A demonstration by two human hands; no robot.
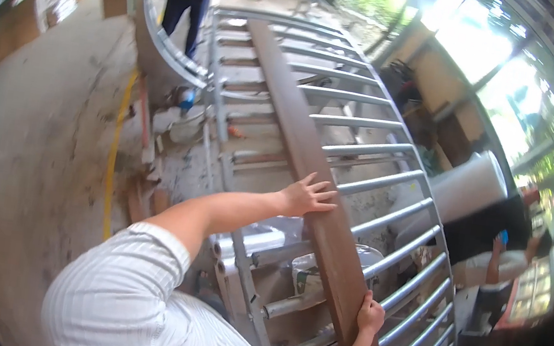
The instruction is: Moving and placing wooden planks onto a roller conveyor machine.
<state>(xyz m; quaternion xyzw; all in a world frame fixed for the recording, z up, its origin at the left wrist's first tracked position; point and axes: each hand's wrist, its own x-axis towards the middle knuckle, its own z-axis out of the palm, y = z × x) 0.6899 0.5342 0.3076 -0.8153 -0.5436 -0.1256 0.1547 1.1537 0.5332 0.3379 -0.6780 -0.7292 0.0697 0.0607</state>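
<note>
A long, flat brown plank (293, 126) lies lengthwise over a metal rack of round grey bars (357, 149). My left hand (309, 197) rests on the plank's upper face about midway along it, palm down with fingers spread. Closer to me, my right hand (371, 316) grips the plank's right edge, its thumb up near the top side; the fingers are partly hidden. The near end of the plank runs out at the bottom of the picture.
Clear-wrapped rolls (235, 279) lie beneath the bars. A large round frame (153, 24) stands at the far left, with a person in dark trousers (184, 17) behind it. At right are a big white roll (475, 185) and another person holding something blue (503, 237). Yellow tape (113, 172) lines the floor.
</note>
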